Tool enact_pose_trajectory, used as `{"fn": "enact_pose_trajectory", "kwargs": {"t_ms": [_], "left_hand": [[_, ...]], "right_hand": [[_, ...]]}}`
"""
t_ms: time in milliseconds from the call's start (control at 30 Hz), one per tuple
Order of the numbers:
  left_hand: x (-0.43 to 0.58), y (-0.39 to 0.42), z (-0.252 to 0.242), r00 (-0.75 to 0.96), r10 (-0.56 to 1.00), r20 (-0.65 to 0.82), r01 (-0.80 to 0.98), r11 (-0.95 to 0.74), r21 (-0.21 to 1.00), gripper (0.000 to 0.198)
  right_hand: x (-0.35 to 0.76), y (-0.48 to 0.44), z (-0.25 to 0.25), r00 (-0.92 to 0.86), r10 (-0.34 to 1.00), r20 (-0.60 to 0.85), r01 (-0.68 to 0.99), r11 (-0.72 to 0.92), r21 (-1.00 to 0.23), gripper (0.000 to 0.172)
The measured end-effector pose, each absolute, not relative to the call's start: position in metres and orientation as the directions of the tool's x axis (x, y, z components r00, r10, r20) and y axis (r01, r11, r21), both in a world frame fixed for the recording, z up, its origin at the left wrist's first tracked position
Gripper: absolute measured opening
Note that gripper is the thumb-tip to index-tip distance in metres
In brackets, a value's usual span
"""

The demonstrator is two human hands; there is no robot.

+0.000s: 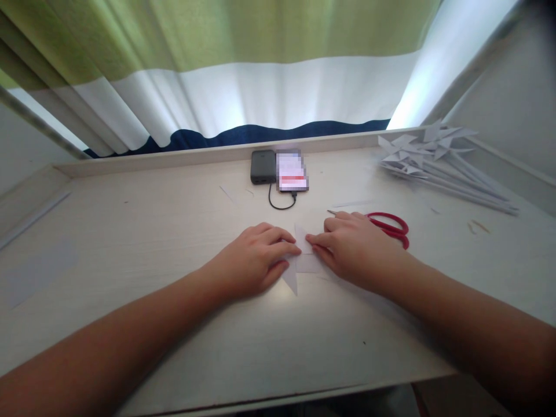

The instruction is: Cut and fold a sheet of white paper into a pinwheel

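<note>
A small white folded paper (307,264) with pointed flaps lies flat on the desk between my hands. Bent fingers of my left hand (260,255) hold its left side, covering part of it. From the right, my right hand (347,243) pinches inward, its index finger and thumb pressing the paper's right edge. One flap points up between the fingertips and another points down toward me. Partly under and behind my right hand lie scissors with red handles (393,225); their metal tip shows just above the knuckles.
Several paper pinwheels (417,147) on rolled paper sticks lie at the back right. A black power bank (263,167) is cabled to a phone (292,171) near the back ledge. Flat paper (41,269) and a rolled paper stick (37,219) rest at left. Paper scraps dot the white desk (182,359).
</note>
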State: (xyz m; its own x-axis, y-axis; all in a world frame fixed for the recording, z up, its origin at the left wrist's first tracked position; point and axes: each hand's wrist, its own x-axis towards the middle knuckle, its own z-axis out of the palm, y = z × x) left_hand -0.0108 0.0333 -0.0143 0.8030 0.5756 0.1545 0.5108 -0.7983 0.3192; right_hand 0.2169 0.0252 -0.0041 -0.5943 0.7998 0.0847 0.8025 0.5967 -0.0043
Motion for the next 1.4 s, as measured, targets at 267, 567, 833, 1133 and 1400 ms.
{"fn": "enact_pose_trajectory", "kwargs": {"t_ms": [267, 567, 833, 1133, 1400], "left_hand": [[-0.012, 0.034, -0.016, 0.801, 0.572, 0.176, 0.499, -0.801, 0.329, 0.031], [-0.013, 0.035, -0.017, 0.809, 0.561, 0.175, 0.485, -0.805, 0.342, 0.030], [-0.018, 0.041, -0.014, 0.816, 0.560, 0.142, 0.456, -0.776, 0.436, 0.034], [-0.019, 0.044, -0.017, 0.812, 0.558, 0.173, 0.446, -0.784, 0.432, 0.032], [-0.020, 0.041, -0.014, 0.824, 0.552, 0.124, 0.474, -0.793, 0.382, 0.029]], "right_hand": [[0.216, 0.009, 0.003, -0.720, 0.691, 0.062, 0.694, 0.718, 0.055, 0.028], [0.223, -0.009, 0.002, -0.743, 0.670, -0.014, 0.666, 0.741, 0.089, 0.045], [0.225, -0.008, 0.004, -0.705, 0.706, -0.068, 0.707, 0.707, 0.005, 0.042], [0.225, -0.008, 0.002, -0.717, 0.695, 0.042, 0.695, 0.718, -0.016, 0.037], [0.218, -0.007, 0.000, -0.677, 0.725, 0.130, 0.726, 0.686, -0.043, 0.038]]}}
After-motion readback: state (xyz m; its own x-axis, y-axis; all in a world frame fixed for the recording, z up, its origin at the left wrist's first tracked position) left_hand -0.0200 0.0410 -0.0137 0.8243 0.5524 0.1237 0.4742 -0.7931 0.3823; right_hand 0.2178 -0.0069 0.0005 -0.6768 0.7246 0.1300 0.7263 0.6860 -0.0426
